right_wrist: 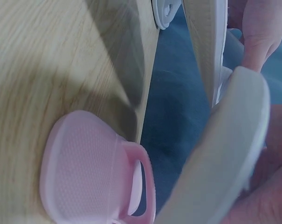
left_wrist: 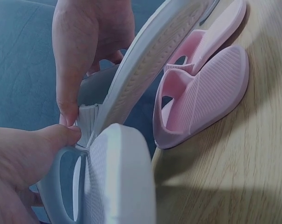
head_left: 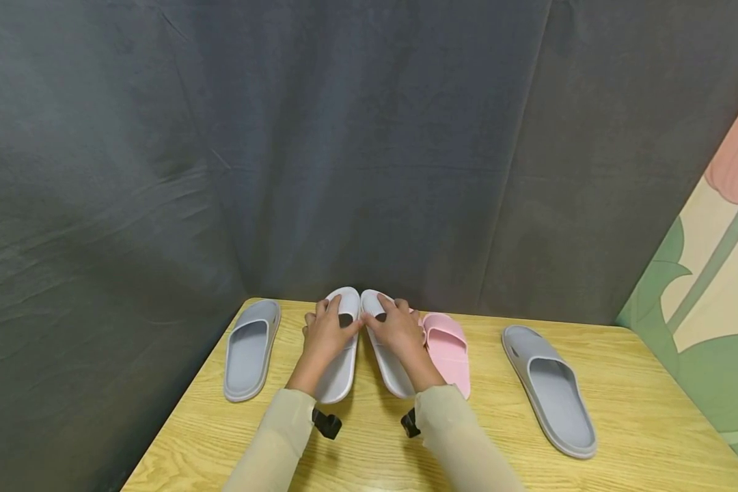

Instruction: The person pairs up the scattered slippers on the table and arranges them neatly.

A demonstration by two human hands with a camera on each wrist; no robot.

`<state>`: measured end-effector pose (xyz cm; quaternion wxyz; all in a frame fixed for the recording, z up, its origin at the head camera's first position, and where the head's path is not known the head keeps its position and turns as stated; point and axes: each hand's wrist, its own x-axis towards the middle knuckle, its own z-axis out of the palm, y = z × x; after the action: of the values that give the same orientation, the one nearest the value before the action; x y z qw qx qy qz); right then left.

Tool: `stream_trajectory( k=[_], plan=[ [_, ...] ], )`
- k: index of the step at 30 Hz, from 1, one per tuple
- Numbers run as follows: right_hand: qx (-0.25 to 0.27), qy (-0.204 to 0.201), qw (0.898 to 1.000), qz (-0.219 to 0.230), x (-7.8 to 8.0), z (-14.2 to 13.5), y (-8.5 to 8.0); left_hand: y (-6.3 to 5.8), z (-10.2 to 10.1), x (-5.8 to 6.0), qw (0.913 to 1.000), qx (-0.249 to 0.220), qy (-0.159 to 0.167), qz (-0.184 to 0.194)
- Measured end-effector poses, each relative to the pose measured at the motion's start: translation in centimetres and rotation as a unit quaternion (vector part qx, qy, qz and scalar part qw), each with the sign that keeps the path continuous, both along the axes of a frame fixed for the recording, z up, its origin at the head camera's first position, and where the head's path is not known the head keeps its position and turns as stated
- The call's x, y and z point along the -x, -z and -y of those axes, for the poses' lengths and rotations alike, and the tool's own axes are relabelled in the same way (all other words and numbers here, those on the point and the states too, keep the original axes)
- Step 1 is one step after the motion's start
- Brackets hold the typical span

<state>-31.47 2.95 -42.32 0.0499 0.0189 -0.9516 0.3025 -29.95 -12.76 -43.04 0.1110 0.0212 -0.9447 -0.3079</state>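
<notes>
Above the tabletop, two white slippers are held side by side, toes away from the wearer and close together. My left hand grips the left white slipper across its strap. The right white slipper is gripped the same way by my right hand. Each strap carries a dark patch. In the left wrist view, the thumbs nearly meet over the straps, and the raised soles tilt on edge. Fingers under or beyond the straps are partly hidden. Just right of my right hand stands a pink slipper; its mate is mostly covered in the head view.
A grey slipper lies at the table's left edge, and another grey slipper lies angled on the right. The wooden table meets a dark grey curtain behind. A flower-patterned panel borders the right side.
</notes>
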Motion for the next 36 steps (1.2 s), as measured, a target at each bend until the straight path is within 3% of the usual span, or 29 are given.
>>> stream_trajectory(
  k=[36],
  plan=[
    [0.035, -0.003, 0.999, 0.014, 0.9, 2.7, 1.7, 1.9, 2.0, 1.4, 0.9997, 0.007, -0.014, 0.019]
  ],
)
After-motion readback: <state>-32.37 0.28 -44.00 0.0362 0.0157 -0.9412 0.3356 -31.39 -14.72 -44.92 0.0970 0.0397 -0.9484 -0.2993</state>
